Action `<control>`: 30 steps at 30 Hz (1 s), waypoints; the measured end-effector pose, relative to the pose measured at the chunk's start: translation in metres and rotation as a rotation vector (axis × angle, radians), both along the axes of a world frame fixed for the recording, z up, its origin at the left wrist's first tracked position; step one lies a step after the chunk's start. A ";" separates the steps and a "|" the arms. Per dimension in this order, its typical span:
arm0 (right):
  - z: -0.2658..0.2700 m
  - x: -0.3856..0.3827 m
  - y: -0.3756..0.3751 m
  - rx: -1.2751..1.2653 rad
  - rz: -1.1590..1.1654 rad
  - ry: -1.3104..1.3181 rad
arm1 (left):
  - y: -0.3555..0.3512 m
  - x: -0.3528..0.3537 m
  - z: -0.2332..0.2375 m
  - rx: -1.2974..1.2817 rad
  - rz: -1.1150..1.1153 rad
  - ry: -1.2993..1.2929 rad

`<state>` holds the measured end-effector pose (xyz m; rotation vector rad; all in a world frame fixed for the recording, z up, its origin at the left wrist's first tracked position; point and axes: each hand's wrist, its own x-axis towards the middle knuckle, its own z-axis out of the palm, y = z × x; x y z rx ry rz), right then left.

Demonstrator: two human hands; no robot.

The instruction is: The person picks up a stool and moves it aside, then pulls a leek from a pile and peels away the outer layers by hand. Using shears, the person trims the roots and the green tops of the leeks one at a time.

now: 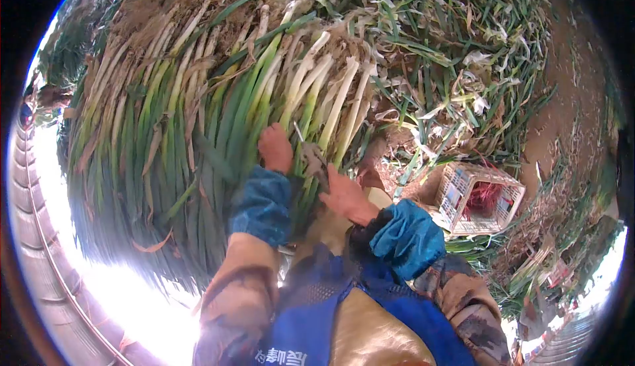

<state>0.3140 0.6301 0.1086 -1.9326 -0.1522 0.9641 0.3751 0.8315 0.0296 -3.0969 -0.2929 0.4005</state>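
Note:
Long green onions (178, 95) with white stems and brown roots lie side by side in a wide pile under and left of my hands. My left hand (275, 148) rests closed against the leaves near the middle of the pile; what its fingers hold, if anything, is hidden. My right hand (347, 197) is closed around the dark handle of a knife (313, 157), whose narrow blade points up and left over the onion stems, a little right of my left hand. Blue sleeve covers reach both wrists.
A white plastic basket (456, 197) with red ties (486, 197) inside stands to the right. Loose leaves and peelings (456, 68) cover the ground at upper right. Brown soil (555, 121) shows at far right, and a curved ribbed surface (43, 234) runs along the left edge.

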 end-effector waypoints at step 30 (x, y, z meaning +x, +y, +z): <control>0.008 0.053 0.025 -0.168 -0.071 -0.121 | 0.028 -0.079 0.045 -0.898 0.421 0.123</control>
